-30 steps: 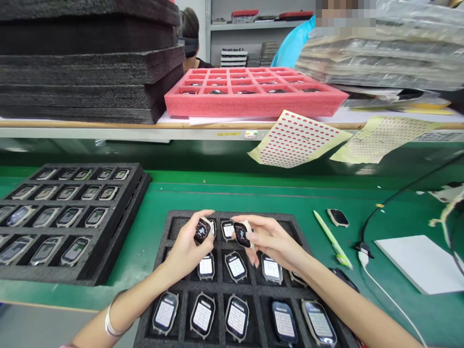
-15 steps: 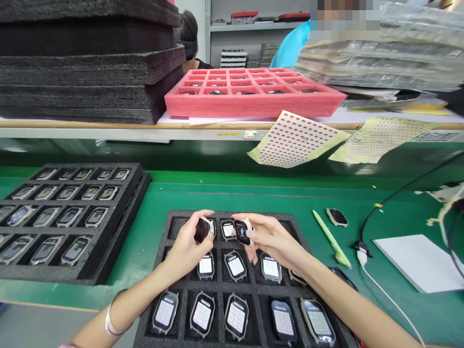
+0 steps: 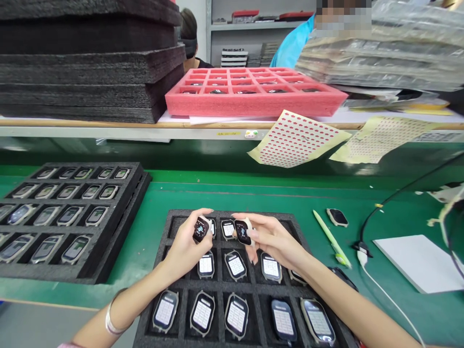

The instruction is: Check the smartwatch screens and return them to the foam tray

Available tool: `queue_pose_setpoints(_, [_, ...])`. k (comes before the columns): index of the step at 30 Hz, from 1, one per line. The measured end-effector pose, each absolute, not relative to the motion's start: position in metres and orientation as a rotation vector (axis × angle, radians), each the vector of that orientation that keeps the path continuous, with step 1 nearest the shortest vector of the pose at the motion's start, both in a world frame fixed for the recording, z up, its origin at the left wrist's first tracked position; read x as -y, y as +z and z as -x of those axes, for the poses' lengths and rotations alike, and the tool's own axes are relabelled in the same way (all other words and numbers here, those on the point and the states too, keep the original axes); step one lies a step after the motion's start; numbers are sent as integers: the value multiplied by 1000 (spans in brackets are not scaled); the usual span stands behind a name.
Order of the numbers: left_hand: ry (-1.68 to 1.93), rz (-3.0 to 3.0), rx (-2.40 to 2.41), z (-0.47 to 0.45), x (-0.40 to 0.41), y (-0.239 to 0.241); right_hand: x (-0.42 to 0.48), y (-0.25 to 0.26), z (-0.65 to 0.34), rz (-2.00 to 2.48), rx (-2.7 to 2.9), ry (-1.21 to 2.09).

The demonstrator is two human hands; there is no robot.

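My left hand [image 3: 190, 241] is closed around a strapless smartwatch [image 3: 201, 229], its dark screen lit with a small blue picture. Beside it, my right hand [image 3: 270, 237] grips a second smartwatch [image 3: 242, 232] by its pale case; that screen shows a similar blue picture. Both watches are held above the far part of a black foam tray [image 3: 217, 285]. More watches lie face up in the tray's compartments, many with white grid-like screens, such as the front watch [image 3: 236, 316]. My hands and forearms cover some compartments.
A second foam tray of watches [image 3: 81, 237] lies at left. To the right are a green pen [image 3: 331, 238], a loose watch [image 3: 337, 217], a white pad [image 3: 420, 263] and cables. On the shelf above stand black foam stacks [image 3: 72, 72] and a pink tray [image 3: 253, 104]; dotted sticker sheets [image 3: 297, 140] hang down.
The screen of the watch in my left hand was dark and now shows a lit picture. Both hands stay in nearly the same place.
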State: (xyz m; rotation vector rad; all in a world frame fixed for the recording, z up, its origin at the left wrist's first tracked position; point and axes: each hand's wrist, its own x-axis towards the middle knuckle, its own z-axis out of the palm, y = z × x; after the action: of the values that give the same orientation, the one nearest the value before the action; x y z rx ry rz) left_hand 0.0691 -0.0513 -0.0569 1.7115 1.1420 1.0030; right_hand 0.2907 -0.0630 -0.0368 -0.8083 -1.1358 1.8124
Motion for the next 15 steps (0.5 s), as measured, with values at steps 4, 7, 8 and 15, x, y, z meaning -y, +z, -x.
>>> queue_pose_setpoints(4, [991,-1690,-1141,-70,51,-58,62,-37,-292,796,1139,1865])
queue_pose_setpoints(7, [957,-1585,-1084,-71,50,-62,60,-38,-291,802,1123,1914])
queue_pose_setpoints(8, [939,-1540,-1065,-72,50,-63,60,-39,-291,800,1119,1929])
queue_pose_setpoints(15, [890,-1320,-912,-76,50,-64,61,-42,-287,865,1096,1865])
